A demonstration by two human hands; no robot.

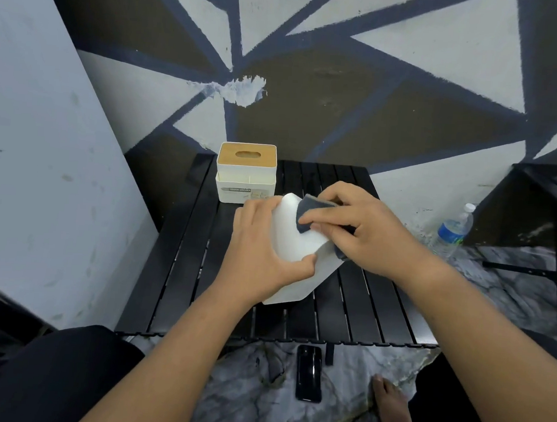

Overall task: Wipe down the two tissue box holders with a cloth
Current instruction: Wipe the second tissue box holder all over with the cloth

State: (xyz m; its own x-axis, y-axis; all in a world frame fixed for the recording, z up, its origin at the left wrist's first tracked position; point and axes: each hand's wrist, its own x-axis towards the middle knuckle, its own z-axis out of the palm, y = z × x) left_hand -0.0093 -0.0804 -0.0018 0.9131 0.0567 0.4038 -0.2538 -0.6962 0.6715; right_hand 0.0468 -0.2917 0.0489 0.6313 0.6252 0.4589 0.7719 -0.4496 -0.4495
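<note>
Head view, reading from the left: the far holder [246, 175], white with a wooden lid, stands upright at the back left of the tabletop [183, 237], apart from both hands. Just nearer me and a little right, I see the left hand [261, 252] gripping the near holder [296, 245], its fingers curled over the far-left edge and its thumb clamped on the nearer side. That holder is tipped off its base with its lower end on the slats. Its long axis runs roughly from me toward the wall, and a broad plain face is turned up and to the right.

On that face lies the dark grey cloth [306, 212], pinned under the right hand [368, 230], whose fingers bend down onto it. More cloth shows below the palm, so I take it as held. The right hand sits directly right of the near holder and touches it through the cloth, so I judge the next stroke would run along that long axis, toward me. The left hand is the nearer one to the far holder. A bottle [454, 229] stands on the floor, well to the right.
</note>
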